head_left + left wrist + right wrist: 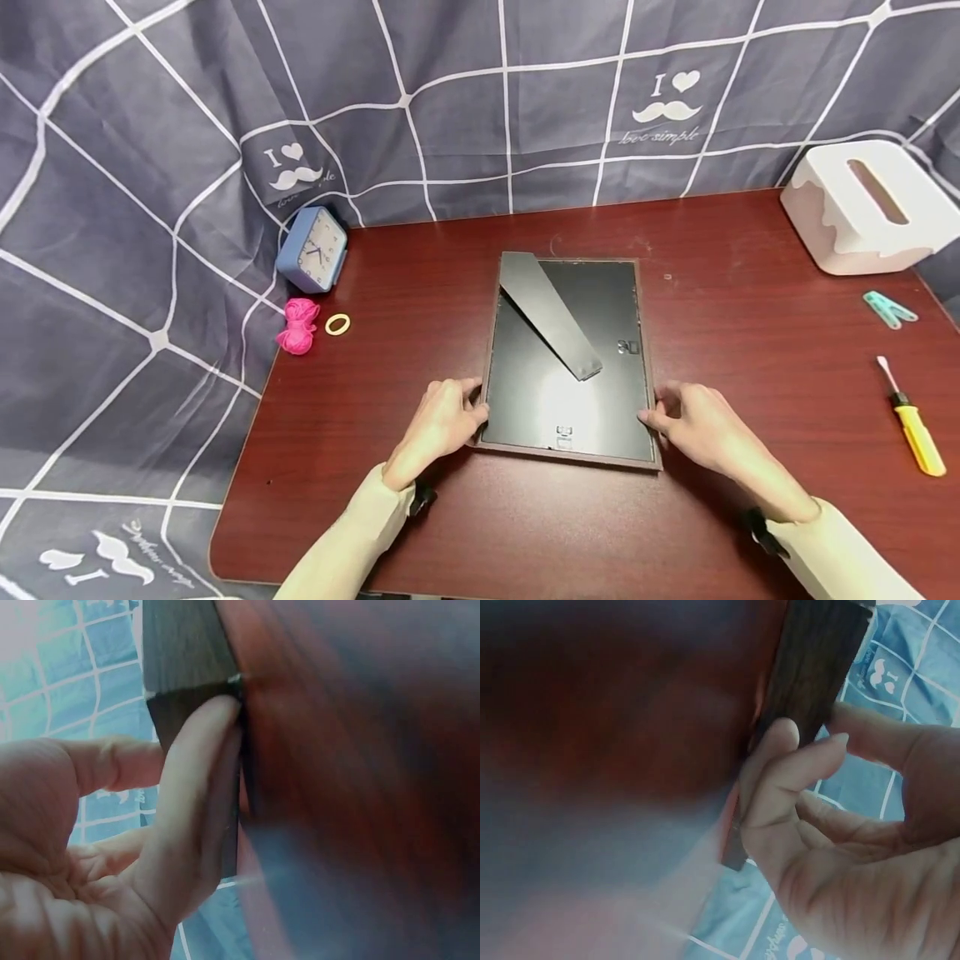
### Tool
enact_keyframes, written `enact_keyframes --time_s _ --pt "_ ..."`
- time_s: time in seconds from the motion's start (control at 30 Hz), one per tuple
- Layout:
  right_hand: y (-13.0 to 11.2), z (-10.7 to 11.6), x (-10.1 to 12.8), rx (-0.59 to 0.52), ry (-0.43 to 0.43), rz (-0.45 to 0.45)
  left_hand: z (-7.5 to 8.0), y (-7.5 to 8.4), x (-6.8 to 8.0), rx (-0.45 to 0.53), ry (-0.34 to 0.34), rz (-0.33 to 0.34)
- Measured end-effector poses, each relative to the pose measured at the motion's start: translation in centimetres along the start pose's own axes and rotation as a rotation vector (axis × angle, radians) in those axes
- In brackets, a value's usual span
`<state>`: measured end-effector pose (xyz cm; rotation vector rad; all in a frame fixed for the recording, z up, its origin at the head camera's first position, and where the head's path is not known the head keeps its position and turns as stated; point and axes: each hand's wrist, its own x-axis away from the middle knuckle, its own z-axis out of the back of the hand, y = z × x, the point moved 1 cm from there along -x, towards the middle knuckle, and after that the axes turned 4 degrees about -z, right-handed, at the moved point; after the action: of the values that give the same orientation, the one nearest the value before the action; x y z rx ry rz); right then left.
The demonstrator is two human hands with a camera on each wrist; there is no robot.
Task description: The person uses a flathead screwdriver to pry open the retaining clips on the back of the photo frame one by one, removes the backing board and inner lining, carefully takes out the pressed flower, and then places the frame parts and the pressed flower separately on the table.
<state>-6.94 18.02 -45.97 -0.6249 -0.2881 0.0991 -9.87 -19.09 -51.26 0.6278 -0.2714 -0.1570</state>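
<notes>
One each — frame [551,400], clock [311,250], skein [299,327], ring [337,333], clip [883,307], screwdriver [912,421], box [840,221].

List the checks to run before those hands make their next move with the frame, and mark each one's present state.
1. Left hand on the frame: ok, it grips the left edge.
2. Right hand on the frame: ok, it grips the right edge.
3. Back facing up: ok, the dark back panel shows in the head view.
4. Stand flat against the back: cannot tell; it slants across, but its height is unclear.
5. Front undamaged: cannot tell, it faces down out of sight.
6. Screwdriver clear of the frame: ok, it lies apart on the right.
</notes>
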Motion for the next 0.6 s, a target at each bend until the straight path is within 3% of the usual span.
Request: enact_keyframes --time_s 0.23,0.43,0.5,0.6 --pt "-0.5 1.0 -1.8 0.003 0.052 0.066 0.2 -0.3 -0.4 0.072 -0.017 -0.011" --pt "-3.4 0.7 -3.6 0.058 0.141 0.089 -0.1 -1.1 -1.0 0.076 -0.021 0.019" --pt "-4.5 0.1 -4.5 0.107 0.123 0.102 0.2 -0.9 -0.9 0.077 -0.023 0.015" --pt "-5.8 -0.8 -5.7 0.186 0.087 0.104 1.3 0.9 0.0 0.109 -0.035 0.033"
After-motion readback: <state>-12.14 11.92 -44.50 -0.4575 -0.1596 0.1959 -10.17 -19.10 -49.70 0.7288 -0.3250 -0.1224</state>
